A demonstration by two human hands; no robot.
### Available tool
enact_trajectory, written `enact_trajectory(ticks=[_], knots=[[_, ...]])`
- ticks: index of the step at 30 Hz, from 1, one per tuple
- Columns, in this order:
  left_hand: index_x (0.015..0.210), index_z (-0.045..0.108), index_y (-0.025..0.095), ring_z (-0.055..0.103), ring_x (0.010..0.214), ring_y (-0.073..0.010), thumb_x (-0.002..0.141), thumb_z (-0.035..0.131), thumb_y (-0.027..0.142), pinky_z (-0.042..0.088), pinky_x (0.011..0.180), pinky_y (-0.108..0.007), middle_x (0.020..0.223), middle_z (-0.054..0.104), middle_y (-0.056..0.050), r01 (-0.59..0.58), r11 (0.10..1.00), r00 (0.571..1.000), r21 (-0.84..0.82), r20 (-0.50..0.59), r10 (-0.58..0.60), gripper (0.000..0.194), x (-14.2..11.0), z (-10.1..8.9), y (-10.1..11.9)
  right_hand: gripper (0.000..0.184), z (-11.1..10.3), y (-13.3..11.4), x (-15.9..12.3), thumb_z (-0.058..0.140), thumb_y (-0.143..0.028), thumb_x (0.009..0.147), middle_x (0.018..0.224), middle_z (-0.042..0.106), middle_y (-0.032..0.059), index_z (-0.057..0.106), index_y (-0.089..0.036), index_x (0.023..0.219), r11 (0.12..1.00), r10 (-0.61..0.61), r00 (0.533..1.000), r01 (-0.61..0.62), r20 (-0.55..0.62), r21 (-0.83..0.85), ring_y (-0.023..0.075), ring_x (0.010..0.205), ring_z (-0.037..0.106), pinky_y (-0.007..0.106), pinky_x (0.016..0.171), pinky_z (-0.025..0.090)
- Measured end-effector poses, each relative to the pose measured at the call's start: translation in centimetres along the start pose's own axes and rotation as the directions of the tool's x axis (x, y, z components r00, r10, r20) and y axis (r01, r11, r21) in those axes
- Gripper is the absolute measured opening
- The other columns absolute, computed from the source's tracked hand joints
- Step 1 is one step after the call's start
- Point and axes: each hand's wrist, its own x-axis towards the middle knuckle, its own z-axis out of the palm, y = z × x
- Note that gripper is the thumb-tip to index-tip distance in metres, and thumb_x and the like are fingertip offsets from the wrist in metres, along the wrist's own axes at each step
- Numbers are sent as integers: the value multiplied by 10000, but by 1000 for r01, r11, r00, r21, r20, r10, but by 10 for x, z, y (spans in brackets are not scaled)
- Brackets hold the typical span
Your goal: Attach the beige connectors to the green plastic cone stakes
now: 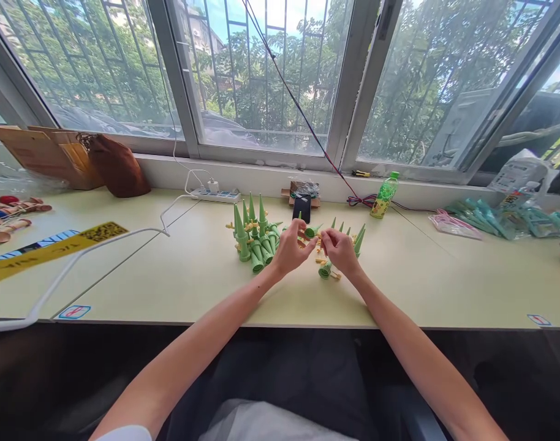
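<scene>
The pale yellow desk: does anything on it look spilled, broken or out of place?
Nothing looks spilled or broken. Slightly untidy: a white cable trails loosely across the left of the desk, and some light-green plastic cones lie on their sides while others stand upright.

A pale yellow-green desk [427,288] runs below the windows, a seam crossing its left part. Taking its middle as the clock's centre, with the near edge at six, a cluster of green cones [243,236], some upright, some lying, sits just toward ten; a smaller group of cones [325,269] with yellow pieces [336,276] lies just toward three. A power strip [218,196] lies at eleven, a dark phone [302,209] near twelve, a green-capped bottle [383,199] at one, teal packets [484,217] toward two, a brown pouch [119,168] at ten, wooden pieces [8,231] at nine. Stickers [75,312] mark eight and four.
</scene>
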Motion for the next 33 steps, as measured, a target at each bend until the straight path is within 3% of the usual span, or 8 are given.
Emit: enact_trajectory(ticks=[5, 12, 17, 24, 33], knots=[[1251, 429, 204, 624, 592, -75, 800, 669, 320, 557, 599, -235, 1060, 608, -66, 59, 997, 989, 52, 130, -65, 524, -3, 1, -5, 351, 1, 2, -2, 481, -456, 934, 599, 554, 2, 605, -191, 740, 993, -87, 996, 89, 20, -74, 129, 537, 463, 256, 540, 347], [1298, 461, 177, 570, 516, -66, 787, 671, 290, 539, 652, -277, 1090, 638, -97, 46, 987, 990, 152, 126, -66, 564, -4, 0, -6, 340, 1, 5, -1, 515, -462, 926, 702, 602, 36, 663, -195, 775, 983, -170, 983, 174, 62, -54, 153, 618, 477, 274, 593, 364], [1303, 482, 151, 648, 715, -148, 777, 662, 262, 536, 736, -297, 1049, 667, -98, 1, 980, 989, 198, 143, -30, 567, -3, -1, -5, 310, 1, 6, 0, 544, -447, 914, 758, 629, 50, 703, -205, 803, 982, -186, 979, 188, 87, -19, 166, 660, 521, 283, 629, 386], [1265, 525, 129, 651, 1021, -246, 784, 652, 245, 522, 894, -381, 1156, 662, -142, -24, 976, 989, 217, 147, -9, 510, -3, 0, -5, 305, 2, 3, -2, 562, -449, 905, 764, 634, 44, 716, -197, 832, 981, -188, 974, 191, 128, -17, 138, 591, 495, 273, 579, 381], [1223, 558, 180, 630, 1074, -242, 793, 628, 182, 520, 924, -393, 1176, 646, -116, -96, 975, 986, 201, 150, 66, 436, -4, 0, -3, 301, 4, 0, -3, 553, -432, 907, 747, 624, 46, 710, -191, 820, 985, -171, 975, 169, 143, 25, 144, 608, 519, 266, 563, 403]])
